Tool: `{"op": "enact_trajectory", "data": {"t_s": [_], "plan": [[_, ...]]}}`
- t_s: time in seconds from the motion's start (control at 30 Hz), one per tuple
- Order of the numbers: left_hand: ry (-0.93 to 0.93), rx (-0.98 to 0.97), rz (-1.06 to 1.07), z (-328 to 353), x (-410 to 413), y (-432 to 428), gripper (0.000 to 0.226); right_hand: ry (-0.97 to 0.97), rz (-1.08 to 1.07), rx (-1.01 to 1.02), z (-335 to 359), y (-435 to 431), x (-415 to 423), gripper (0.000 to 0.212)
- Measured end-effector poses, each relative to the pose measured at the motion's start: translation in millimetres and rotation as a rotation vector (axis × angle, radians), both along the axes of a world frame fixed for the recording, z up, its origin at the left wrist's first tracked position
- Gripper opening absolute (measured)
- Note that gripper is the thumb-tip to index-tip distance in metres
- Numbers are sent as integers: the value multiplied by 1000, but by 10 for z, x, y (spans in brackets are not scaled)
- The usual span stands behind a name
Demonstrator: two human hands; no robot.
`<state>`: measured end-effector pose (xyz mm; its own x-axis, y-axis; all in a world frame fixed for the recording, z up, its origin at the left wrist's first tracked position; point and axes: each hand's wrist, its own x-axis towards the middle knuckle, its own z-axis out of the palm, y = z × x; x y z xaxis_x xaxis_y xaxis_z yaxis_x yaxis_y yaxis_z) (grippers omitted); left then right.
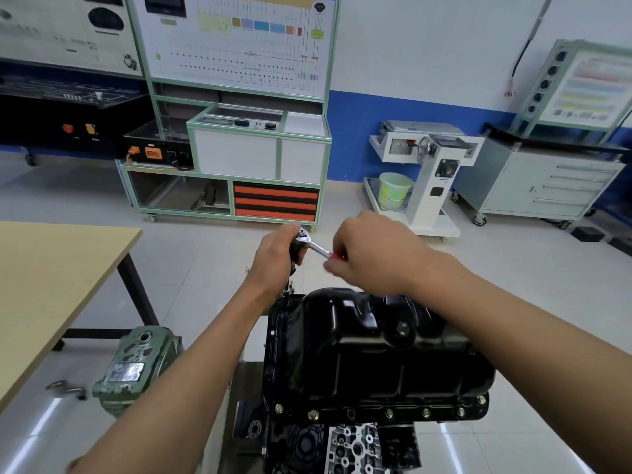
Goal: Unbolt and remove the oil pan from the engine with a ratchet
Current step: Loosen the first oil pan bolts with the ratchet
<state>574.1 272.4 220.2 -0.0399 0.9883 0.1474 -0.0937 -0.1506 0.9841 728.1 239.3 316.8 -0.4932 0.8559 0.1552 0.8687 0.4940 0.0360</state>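
Note:
The black oil pan (372,354) sits on top of the upturned engine (342,446), with several gold bolts along its near flange. A chrome ratchet (313,244) with a red grip stands over the pan's far left corner on a long extension (288,289). My left hand (277,258) grips the ratchet head and the top of the extension. My right hand (372,254) grips the red handle, which is mostly hidden under its fingers.
A wooden table (51,285) stands at the left. A green gearbox with a crank handle (136,364) sits beside the engine stand. A green-framed training bench (239,148), a white engine stand (427,172) and a grey tool cabinet (547,183) line the far wall.

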Motion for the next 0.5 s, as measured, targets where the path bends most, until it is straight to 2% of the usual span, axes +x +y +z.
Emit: {"op": "enact_trajectory", "data": {"t_s": [0.1, 0.23, 0.37, 0.5], "plan": [[-18, -7, 8, -5, 39, 3, 41, 80, 59, -103, -28, -141, -92, 42], [-38, 6, 7, -6, 30, -32, 43, 130, 89, -130, -35, -142, -111, 43], [49, 20, -46, 6, -89, -26, 38, 38, 62, -164, 72, 6, 17, 30], [145, 77, -224, -20, -215, -19, 44, -100, 41, -51, 80, 208, 86, 16]]}}
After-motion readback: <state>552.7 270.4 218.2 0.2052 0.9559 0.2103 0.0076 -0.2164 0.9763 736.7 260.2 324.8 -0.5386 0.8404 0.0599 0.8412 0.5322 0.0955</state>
